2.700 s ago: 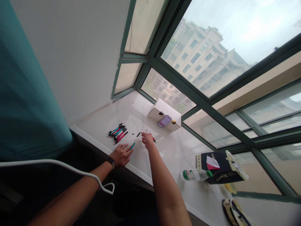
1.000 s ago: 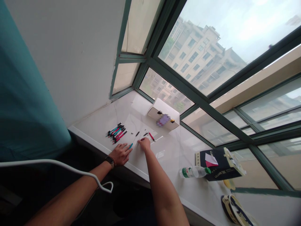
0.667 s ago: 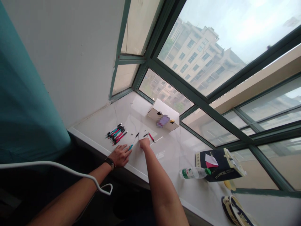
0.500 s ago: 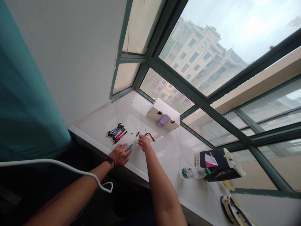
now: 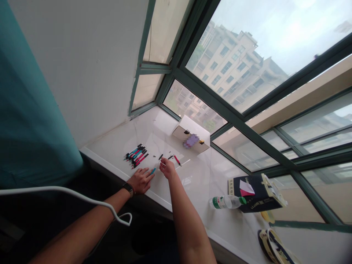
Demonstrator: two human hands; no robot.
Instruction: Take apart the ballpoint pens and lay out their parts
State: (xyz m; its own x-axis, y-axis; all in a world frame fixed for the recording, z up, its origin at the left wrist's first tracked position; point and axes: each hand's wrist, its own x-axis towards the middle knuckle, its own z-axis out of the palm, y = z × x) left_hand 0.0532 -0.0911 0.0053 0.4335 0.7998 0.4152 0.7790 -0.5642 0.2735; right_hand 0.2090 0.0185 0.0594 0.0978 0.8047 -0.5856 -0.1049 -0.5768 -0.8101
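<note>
My left hand [image 5: 141, 180], with a dark wristband below it, rests at the front of the white sill [image 5: 198, 176]. Its fingers are closed on a blue pen barrel [image 5: 153, 171], whose end sticks out toward the right. Close by, my right hand [image 5: 167, 169] has its fingertips drawn together in a pinch; what lies in them is too small to make out. Just beyond those fingertips lies a small black pen part [image 5: 161, 156]. Another black part [image 5: 170, 157] and a red pen barrel [image 5: 177, 160] lie farther right, with a thin white stick [image 5: 186, 161] beside them.
A row of several assembled pens [image 5: 136, 155] lies left of my hands. An open white box [image 5: 192, 135] stands by the window. To the right are a plastic bottle [image 5: 225, 201], a dark paper bag [image 5: 255, 194] and a round container [image 5: 276, 247]. A white cable [image 5: 82, 194] crosses the lower left.
My right hand has shifted slightly left, closer to the blue barrel, and its fingertips have drawn closer together. My left hand stays in place with the blue barrel.
</note>
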